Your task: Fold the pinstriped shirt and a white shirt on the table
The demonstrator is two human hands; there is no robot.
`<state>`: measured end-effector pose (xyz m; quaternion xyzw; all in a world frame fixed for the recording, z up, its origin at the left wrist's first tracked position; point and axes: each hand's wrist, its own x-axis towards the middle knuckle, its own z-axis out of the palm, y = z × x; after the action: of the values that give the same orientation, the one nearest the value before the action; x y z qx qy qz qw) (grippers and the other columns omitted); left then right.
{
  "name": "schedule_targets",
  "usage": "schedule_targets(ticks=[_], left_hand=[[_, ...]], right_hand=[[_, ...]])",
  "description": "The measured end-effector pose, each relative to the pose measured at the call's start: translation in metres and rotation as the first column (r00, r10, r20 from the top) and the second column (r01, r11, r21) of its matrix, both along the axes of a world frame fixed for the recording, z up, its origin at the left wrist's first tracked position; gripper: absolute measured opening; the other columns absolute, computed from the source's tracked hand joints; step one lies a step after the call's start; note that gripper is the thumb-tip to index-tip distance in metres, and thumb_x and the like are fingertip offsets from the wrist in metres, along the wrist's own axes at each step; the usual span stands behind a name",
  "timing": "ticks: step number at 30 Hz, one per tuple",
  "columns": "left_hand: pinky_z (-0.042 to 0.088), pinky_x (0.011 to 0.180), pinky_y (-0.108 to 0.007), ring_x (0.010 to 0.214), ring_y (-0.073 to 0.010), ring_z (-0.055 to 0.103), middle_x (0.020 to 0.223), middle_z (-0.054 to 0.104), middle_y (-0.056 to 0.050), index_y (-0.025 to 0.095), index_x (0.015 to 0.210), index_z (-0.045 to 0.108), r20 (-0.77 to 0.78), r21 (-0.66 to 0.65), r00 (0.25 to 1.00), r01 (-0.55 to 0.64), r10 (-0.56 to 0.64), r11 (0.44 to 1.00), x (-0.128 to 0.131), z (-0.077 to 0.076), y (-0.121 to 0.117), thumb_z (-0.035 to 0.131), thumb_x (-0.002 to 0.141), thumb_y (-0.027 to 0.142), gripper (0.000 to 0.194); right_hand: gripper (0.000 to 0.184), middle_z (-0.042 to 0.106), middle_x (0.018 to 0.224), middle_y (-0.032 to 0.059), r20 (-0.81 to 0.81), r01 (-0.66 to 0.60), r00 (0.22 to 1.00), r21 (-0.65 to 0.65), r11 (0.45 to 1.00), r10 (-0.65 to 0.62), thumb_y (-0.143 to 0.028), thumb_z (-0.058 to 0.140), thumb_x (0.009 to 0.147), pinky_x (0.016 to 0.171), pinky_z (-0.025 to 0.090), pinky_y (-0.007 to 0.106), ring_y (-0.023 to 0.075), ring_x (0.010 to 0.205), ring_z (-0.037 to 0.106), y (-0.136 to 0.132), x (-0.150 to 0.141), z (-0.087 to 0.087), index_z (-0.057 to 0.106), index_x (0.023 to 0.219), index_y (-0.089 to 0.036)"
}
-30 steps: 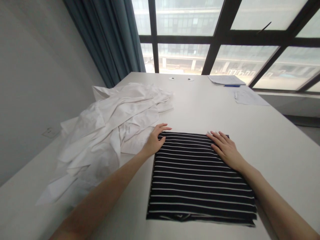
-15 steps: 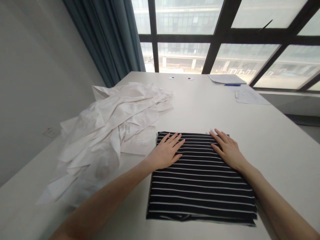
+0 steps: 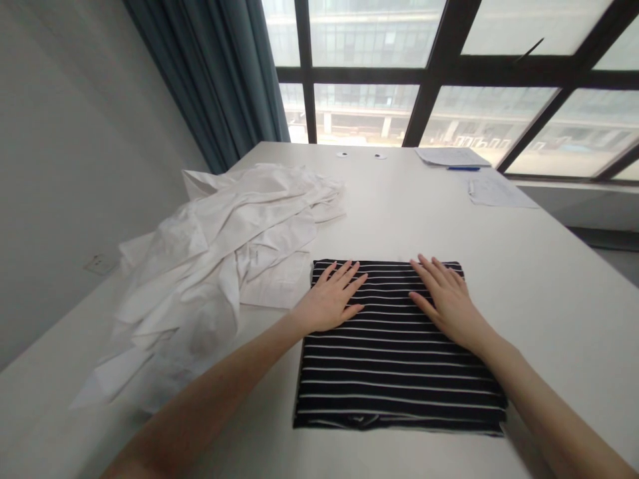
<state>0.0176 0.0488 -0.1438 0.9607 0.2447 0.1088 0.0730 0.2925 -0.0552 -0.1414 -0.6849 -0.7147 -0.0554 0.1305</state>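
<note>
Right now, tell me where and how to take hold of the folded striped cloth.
Probably best by its left and right edges, one hand coming in from each side, fingers beneath and thumbs on top. The striped cloth lies flat on the table, and its near edge shows loose layers that might part if pinched. White fabric crowds the far left corner, so come in lower there.

The folded cloth [image 3: 397, 349], black with thin white stripes (running crosswise), lies flat on the white table [image 3: 549, 286], its layers showing along the near edge.
</note>
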Motion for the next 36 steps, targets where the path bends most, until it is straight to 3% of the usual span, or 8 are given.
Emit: schedule_targets(ticks=[5, 13, 18, 22, 26, 31, 33, 36], left_hand=[[0.011, 0.123, -0.05, 0.153, -0.0292, 0.016, 0.164, 0.022, -0.014, 0.018, 0.154, 0.032, -0.101, -0.007, 0.995, 0.002, -0.003, 1.0, -0.001, 0.005, 0.0, 0.044, 0.099, 0.054, 0.067], [0.013, 0.121, -0.054, 0.153, -0.0305, 0.012, 0.166, 0.015, -0.012, 0.025, 0.157, 0.026, -0.174, 0.037, 0.985, 0.005, 0.002, 0.999, -0.013, 0.009, -0.003, 0.039, 0.099, 0.062, 0.07], [0.018, 0.12, -0.054, 0.153, -0.0309, 0.016, 0.165, 0.018, -0.013, 0.023, 0.156, 0.028, -0.168, 0.099, 0.985, -0.016, 0.033, 0.995, -0.025, 0.009, -0.013, 0.042, 0.1, 0.056, 0.066], [0.02, 0.12, -0.052, 0.151, -0.0305, 0.022, 0.161, 0.03, -0.014, 0.018, 0.15, 0.041, -0.114, 0.139, 0.992, -0.044, 0.06, 0.989, -0.032, 0.015, -0.039, 0.045, 0.102, 0.044, 0.054], [0.026, 0.119, -0.053, 0.147, -0.0304, 0.032, 0.157, 0.039, -0.013, 0.019, 0.146, 0.045, -0.089, 0.013, 0.99, 0.109, -0.108, 0.994, -0.036, 0.025, -0.076, 0.045, 0.101, 0.047, 0.053], [0.028, 0.117, -0.058, 0.145, -0.0346, 0.035, 0.153, 0.046, -0.013, 0.018, 0.137, 0.051, -0.009, -0.125, 0.978, 0.208, -0.211, 0.97, -0.044, 0.031, -0.108, 0.048, 0.099, 0.048, 0.048], [0.029, 0.117, -0.059, 0.144, -0.0363, 0.037, 0.148, 0.051, -0.015, 0.015, 0.127, 0.056, 0.028, -0.167, 0.977, 0.211, -0.209, 0.963, -0.049, 0.031, -0.113, 0.053, 0.096, 0.05, 0.047], [0.031, 0.116, -0.06, 0.142, -0.0377, 0.04, 0.141, 0.057, -0.017, 0.014, 0.117, 0.059, 0.062, -0.212, 0.975, 0.22, -0.212, 0.952, -0.057, 0.031, -0.115, 0.063, 0.09, 0.048, 0.044]], right_hand=[[0.06, 0.033, 0.162, 0.0041, 0.108, -0.008, 0.994, -0.054, 0.999, 0.014, -0.054, 0.029, 0.1, 0.118, 0.023, 0.059, 0.0312, 0.15, 0.023, -0.004, -0.02, -0.013, 0.03, 0.157, -0.034], [0.057, 0.027, 0.164, 0.0029, 0.161, 0.011, 0.987, -0.103, 0.995, 0.006, -0.052, 0.026, 0.102, 0.114, 0.03, 0.055, 0.0276, 0.151, 0.022, -0.026, 0.004, -0.012, 0.033, 0.155, -0.033], [0.06, 0.028, 0.164, 0.0032, 0.139, 0.067, 0.989, -0.098, 0.993, -0.053, -0.052, 0.027, 0.102, 0.113, 0.032, 0.055, 0.0283, 0.149, 0.028, -0.052, 0.022, -0.017, 0.026, 0.158, -0.032], [0.057, 0.039, 0.159, 0.0091, 0.152, 0.072, 0.986, 0.003, 0.997, -0.071, -0.049, 0.03, 0.102, 0.112, 0.029, 0.062, 0.033, 0.145, 0.034, -0.066, 0.025, -0.013, 0.036, 0.154, -0.026], [0.044, 0.049, 0.151, 0.013, 0.055, -0.09, 0.995, 0.061, 0.994, 0.087, -0.039, 0.037, 0.102, 0.112, 0.034, 0.057, 0.0304, 0.144, 0.038, -0.078, -0.003, 0.007, 0.053, 0.139, -0.021], [0.026, 0.061, 0.139, 0.0102, -0.119, -0.436, 0.898, -0.119, 0.892, 0.423, -0.037, 0.052, 0.098, 0.105, 0.049, 0.048, 0.026, 0.136, 0.049, -0.101, -0.054, 0.031, 0.062, 0.117, -0.023], [0.02, 0.064, 0.135, 0.0099, -0.139, -0.486, 0.873, -0.149, 0.861, 0.468, -0.038, 0.06, 0.094, 0.103, 0.05, 0.051, 0.0289, 0.136, 0.049, -0.107, -0.064, 0.034, 0.062, 0.108, -0.024], [0.01, 0.067, 0.129, 0.0111, -0.148, -0.487, 0.87, -0.099, 0.868, 0.471, -0.028, 0.06, 0.093, 0.102, 0.051, 0.051, 0.0293, 0.133, 0.052, -0.112, -0.065, 0.031, 0.061, 0.101, -0.022]])
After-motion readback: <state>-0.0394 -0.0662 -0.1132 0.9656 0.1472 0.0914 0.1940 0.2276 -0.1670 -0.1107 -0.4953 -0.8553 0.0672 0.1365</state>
